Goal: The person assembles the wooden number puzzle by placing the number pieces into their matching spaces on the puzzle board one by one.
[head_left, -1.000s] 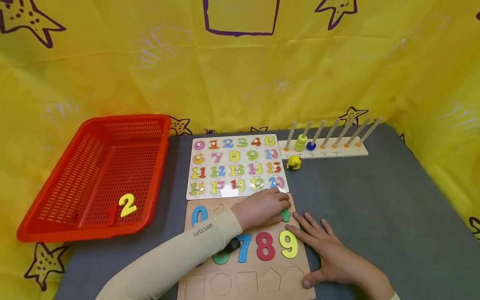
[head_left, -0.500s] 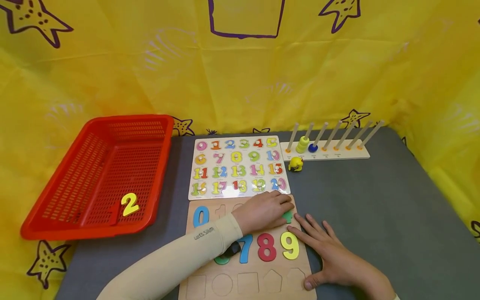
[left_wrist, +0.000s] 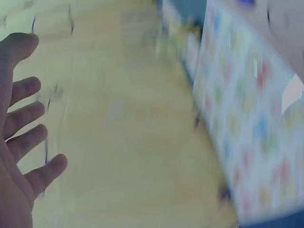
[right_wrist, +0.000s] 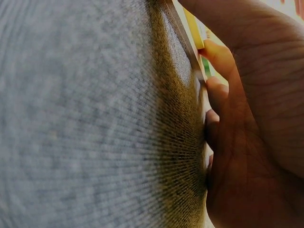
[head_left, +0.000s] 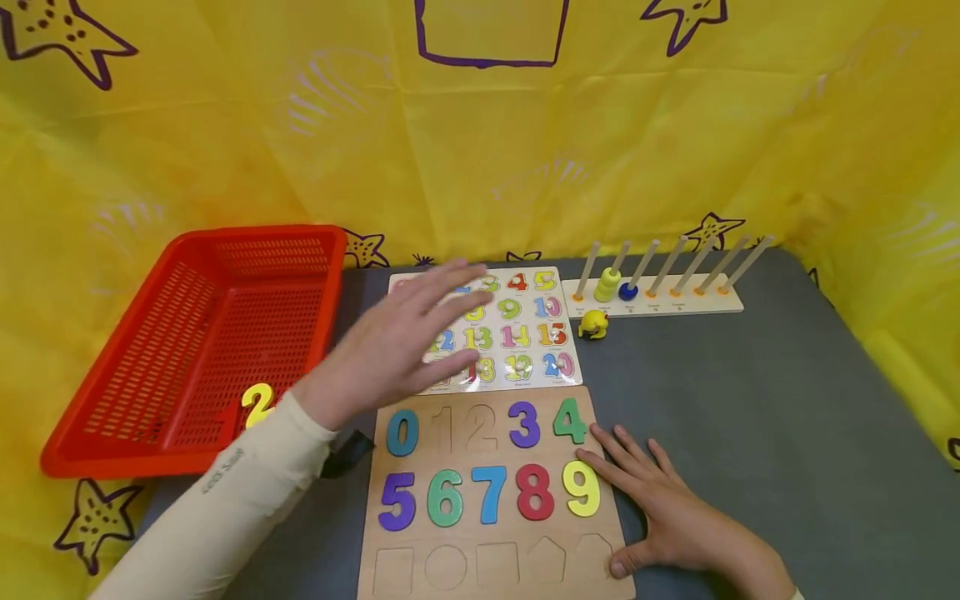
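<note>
Your left hand (head_left: 390,350), fingers spread wide and holding nothing, is raised before the left part of the far puzzle board (head_left: 495,322). Your right hand (head_left: 663,508), also spread, rests along the right edge of the near number board (head_left: 502,454), which carries 0 and 3 through 9 on the worktop (head_left: 750,400). A yellow 2 (head_left: 257,402) and a red 1 (head_left: 227,423) lie in the red basket (head_left: 135,465) at left.

The head view is bright, the left wrist view badly blurred.
</note>
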A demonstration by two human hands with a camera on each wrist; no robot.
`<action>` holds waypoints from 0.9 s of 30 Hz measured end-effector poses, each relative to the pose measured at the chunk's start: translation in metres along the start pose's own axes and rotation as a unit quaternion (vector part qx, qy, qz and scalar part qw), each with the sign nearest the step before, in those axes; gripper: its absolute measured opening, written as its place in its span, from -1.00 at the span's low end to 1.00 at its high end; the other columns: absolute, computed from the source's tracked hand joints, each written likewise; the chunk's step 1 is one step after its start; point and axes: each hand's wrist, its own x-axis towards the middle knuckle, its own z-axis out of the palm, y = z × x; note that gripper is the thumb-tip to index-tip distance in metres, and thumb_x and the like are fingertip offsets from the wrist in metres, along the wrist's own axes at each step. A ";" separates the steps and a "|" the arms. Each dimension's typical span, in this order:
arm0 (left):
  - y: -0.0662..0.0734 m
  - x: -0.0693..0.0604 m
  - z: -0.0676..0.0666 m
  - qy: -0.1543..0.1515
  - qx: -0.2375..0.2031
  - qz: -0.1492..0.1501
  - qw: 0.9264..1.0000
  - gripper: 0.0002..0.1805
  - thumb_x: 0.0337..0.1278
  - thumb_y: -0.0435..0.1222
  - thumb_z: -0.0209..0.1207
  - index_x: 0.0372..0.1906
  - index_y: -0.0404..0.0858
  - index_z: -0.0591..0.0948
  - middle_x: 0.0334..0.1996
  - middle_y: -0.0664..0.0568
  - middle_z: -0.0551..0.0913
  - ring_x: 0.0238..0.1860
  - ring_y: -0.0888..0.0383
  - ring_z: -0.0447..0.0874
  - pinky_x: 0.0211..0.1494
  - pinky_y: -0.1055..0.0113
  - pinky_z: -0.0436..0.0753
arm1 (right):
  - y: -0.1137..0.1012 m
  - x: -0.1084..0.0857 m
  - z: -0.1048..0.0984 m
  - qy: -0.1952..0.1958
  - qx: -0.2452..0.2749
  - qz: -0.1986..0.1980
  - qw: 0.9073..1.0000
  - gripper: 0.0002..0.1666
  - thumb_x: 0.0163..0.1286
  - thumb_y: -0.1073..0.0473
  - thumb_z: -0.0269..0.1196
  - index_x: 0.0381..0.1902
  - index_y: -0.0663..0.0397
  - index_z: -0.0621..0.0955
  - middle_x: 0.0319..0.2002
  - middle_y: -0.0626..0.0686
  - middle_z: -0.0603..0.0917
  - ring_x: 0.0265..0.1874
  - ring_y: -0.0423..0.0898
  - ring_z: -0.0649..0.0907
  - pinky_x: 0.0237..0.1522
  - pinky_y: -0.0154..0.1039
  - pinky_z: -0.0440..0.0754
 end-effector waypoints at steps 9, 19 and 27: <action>-0.081 -0.085 -0.061 -0.081 0.060 -0.154 0.983 -0.04 -0.01 0.01 0.52 0.49 -0.15 0.37 0.50 -0.15 0.24 0.45 -0.19 0.23 0.23 -0.27 0.49 | 0.001 -0.002 0.002 0.015 -0.001 -0.013 1.000 0.42 -0.26 -0.48 0.55 0.59 -0.54 0.17 0.64 -0.13 -0.11 0.57 0.24 -0.22 0.32 0.52 -0.44; -0.148 -0.158 -0.063 -0.204 -0.024 -0.236 0.950 0.10 -0.03 0.11 0.49 0.55 -0.21 0.22 0.50 -0.22 0.15 0.39 -0.32 0.22 0.17 -0.37 0.46 | 0.001 -0.002 0.001 0.017 -0.002 -0.018 1.000 0.43 -0.28 -0.48 0.55 0.59 -0.53 0.17 0.64 -0.15 -0.13 0.57 0.24 -0.22 0.32 0.53 -0.42; -0.162 -0.173 -0.043 -0.295 -0.046 -0.244 0.923 0.22 -0.19 0.23 0.50 0.51 -0.32 0.25 0.43 -0.34 0.21 0.30 -0.37 0.36 0.15 -0.28 0.53 | 0.000 -0.001 0.001 0.012 -0.003 -0.019 1.000 0.42 -0.25 -0.48 0.55 0.59 -0.52 0.17 0.64 -0.13 -0.12 0.57 0.24 -0.22 0.31 0.54 -0.41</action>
